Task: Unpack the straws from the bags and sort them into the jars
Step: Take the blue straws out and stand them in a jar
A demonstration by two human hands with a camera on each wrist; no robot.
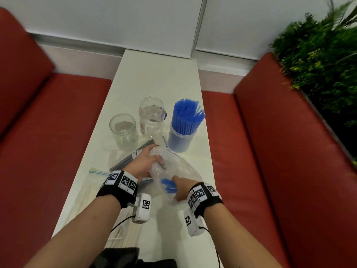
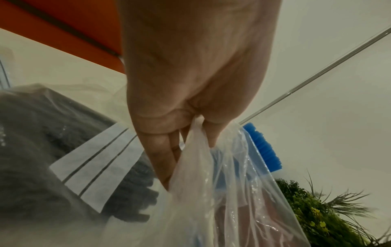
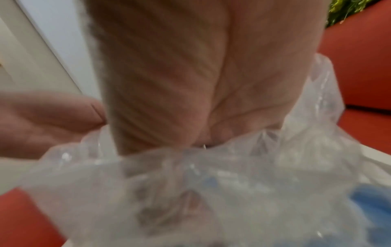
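My left hand (image 1: 144,161) pinches the rim of a crumpled clear plastic bag (image 1: 173,167) and holds it up over the table; the left wrist view shows the film caught between thumb and fingers (image 2: 169,158). My right hand (image 1: 179,188) reaches into the bag's mouth, thumb over a small bunch of blue straws (image 1: 168,186). In the right wrist view plastic (image 3: 211,183) hides its fingers. A blue jar (image 1: 180,140) packed with blue straws (image 1: 186,115) stands just beyond. Two clear jars (image 1: 123,130) (image 1: 151,117) stand to its left with nothing in them.
A zip bag of dark straws (image 1: 133,153) lies under my left hand, and a bag of white straws (image 1: 92,192) lies at the near left. The narrow white table (image 1: 158,74) runs between red cushioned benches (image 1: 48,132). Green plants (image 1: 318,55) stand at the right.
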